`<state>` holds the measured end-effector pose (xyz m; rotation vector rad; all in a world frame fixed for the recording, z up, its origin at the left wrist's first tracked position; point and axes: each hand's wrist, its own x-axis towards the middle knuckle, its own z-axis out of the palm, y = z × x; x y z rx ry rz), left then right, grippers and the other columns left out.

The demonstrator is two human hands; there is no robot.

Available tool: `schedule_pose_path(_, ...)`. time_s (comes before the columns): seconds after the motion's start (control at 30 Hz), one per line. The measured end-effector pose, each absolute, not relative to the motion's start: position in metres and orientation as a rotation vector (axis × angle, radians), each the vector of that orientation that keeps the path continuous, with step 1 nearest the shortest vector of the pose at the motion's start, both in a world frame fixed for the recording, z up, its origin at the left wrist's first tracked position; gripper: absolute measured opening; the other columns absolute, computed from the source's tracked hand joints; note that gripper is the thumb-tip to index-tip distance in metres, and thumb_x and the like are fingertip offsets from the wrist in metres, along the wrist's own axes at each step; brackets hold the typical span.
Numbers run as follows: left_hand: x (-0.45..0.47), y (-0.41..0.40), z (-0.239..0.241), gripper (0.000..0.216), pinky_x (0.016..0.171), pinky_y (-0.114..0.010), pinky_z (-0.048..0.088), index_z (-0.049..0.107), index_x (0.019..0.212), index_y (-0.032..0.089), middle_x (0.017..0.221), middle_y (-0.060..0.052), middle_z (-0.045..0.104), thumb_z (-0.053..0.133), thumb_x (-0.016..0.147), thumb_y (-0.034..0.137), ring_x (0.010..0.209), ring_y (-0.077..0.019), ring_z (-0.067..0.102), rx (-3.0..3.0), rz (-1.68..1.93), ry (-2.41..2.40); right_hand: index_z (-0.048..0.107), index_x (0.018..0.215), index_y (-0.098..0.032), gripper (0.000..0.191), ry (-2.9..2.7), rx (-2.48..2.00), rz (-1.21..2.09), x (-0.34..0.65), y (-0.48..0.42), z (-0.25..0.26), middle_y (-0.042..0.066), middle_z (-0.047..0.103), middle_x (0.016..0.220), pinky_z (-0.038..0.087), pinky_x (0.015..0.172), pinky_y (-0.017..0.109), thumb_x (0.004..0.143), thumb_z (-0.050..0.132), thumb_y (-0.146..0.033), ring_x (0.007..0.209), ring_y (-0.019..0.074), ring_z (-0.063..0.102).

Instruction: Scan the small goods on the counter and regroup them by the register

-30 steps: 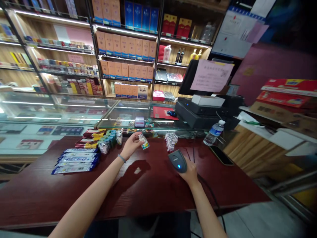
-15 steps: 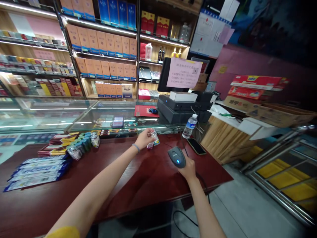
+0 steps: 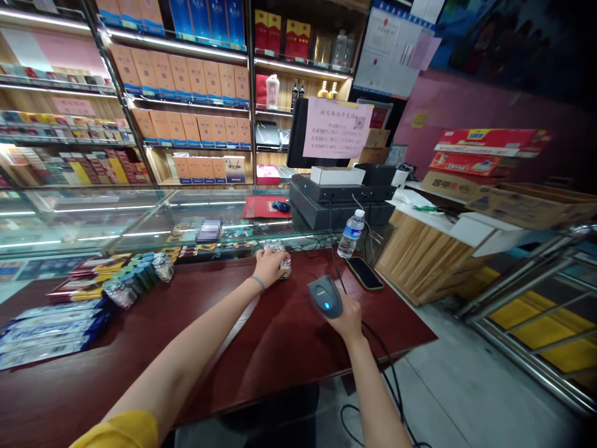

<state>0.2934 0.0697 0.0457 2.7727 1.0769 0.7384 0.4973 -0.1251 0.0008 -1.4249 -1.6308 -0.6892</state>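
Note:
My right hand [image 3: 349, 318] is wrapped around the handle of a grey barcode scanner [image 3: 325, 295], held above the dark red table [image 3: 280, 336]. A blue light glows on the scanner's top. My left hand [image 3: 268, 267] is at the table's far side, its fingers curled over a small shiny container [image 3: 285, 266] with coloured print. More shiny wrapping shows just behind the fingers; what it is I cannot make out. To the left stand several small cylindrical containers [image 3: 163, 266], beside blue-and-white packets [image 3: 51, 330] laid in a row.
A water bottle [image 3: 351, 234] and a phone [image 3: 364, 273] are at the table's right rear. Behind them are a monitor with a pink notice [image 3: 336, 132] and a glass counter [image 3: 140, 214]. The scanner's black cable [image 3: 389, 373] hangs off the table's edge.
My left hand has lowered and turned palm-down over the small shiny container it was pinching. The scanner stays in my right hand. The whole view has shifted slightly.

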Motion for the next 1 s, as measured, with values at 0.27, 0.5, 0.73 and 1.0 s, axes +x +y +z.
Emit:
schedule_pose_path(0.27, 0.287, 0.069, 0.04, 0.041, 0.11, -0.053, 0.015, 0.06, 0.12, 0.033, 0.124, -0.005, 0.064, 0.066, 0.08, 0.027, 0.121, -0.0295, 0.045, 2.775, 0.831, 1.181, 0.057, 0.115, -0.015, 0.038, -1.652, -1.403, -0.706, 0.494, -0.122, 0.004, 0.009, 0.072, 0.088, 0.059, 0.067, 0.031, 0.08, 0.059, -0.027, 0.075, 0.0224, 0.071)
schedule_pose_path(0.5, 0.293, 0.066, 0.038, 0.033, 0.112, -0.055, 0.011, 0.06, 0.109, 0.03, 0.114, -0.005, 0.067, 0.064, 0.078, 0.02, 0.121, -0.0296, 0.046, 2.645, 0.91, 1.246, 0.059, 0.115, -0.016, 0.038, -1.644, -1.485, -0.676, 0.495, -0.122, -0.001, 0.01, 0.072, 0.089, 0.059, 0.066, 0.032, 0.08, 0.058, -0.031, 0.074, 0.0229, 0.071)
schedule_pose_path(0.73, 0.302, 0.06, 0.04, 0.034, 0.111, -0.053, 0.018, 0.062, 0.109, 0.03, 0.122, -0.007, 0.059, 0.065, 0.077, 0.02, 0.12, -0.0298, 0.044, 2.558, 0.944, 1.383, 0.057, 0.119, -0.016, 0.044, -1.688, -1.507, -0.656, 0.499, -0.12, -0.008, 0.009, 0.072, 0.089, 0.058, 0.066, 0.031, 0.078, 0.061, -0.033, 0.075, 0.0229, 0.071)
schedule_pose_path(1.0, 0.297, 0.061, 0.041, 0.037, 0.11, -0.053, 0.018, 0.064, 0.111, 0.03, 0.126, -0.008, 0.055, 0.069, 0.076, 0.022, 0.122, -0.031, 0.041, 2.489, 0.971, 1.354, 0.055, 0.12, -0.015, 0.044, -1.664, -1.484, -0.655, 0.492, -0.12, 0.002, 0.01, 0.072, 0.09, 0.058, 0.066, 0.032, 0.082, 0.06, -0.036, 0.074, 0.0227, 0.071)
